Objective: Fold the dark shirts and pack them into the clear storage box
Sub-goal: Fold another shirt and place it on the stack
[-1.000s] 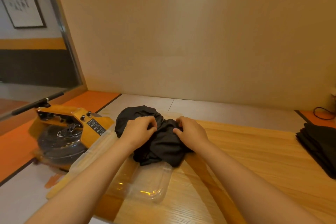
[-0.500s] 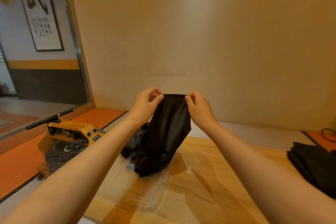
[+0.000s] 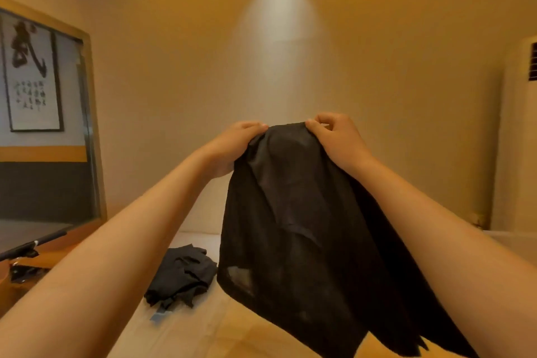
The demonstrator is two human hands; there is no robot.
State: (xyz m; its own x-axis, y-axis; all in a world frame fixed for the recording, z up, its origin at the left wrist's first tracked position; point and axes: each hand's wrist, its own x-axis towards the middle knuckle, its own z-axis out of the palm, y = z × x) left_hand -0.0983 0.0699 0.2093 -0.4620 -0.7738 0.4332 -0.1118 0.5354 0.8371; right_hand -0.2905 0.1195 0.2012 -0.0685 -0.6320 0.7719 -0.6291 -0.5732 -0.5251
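Step in hand, by judgement: opening out one dark shirt ahead of folding; nothing visibly packed yet. Held aloft by its top edge, hanging free above the bench, touching nothing below. Thin, limp knit, slightly sheer near the lower left corner, draping in long soft folds, uneven in outline at the lower right. Pale wood-grain bench, flat and smooth. Below and left of the hanging cloth, apart from it, a second dark shirt, crumpled in a low heap on the bench. No certain sight of the clear storage box; only a small grey label-like patch just beside the heap. At the top edge, left hand and right hand close together, fingers of both clamped on the cloth in a pinch. Next, likely: widen the grip along the edge, lay flat on the bench, smooth out before the first fold.
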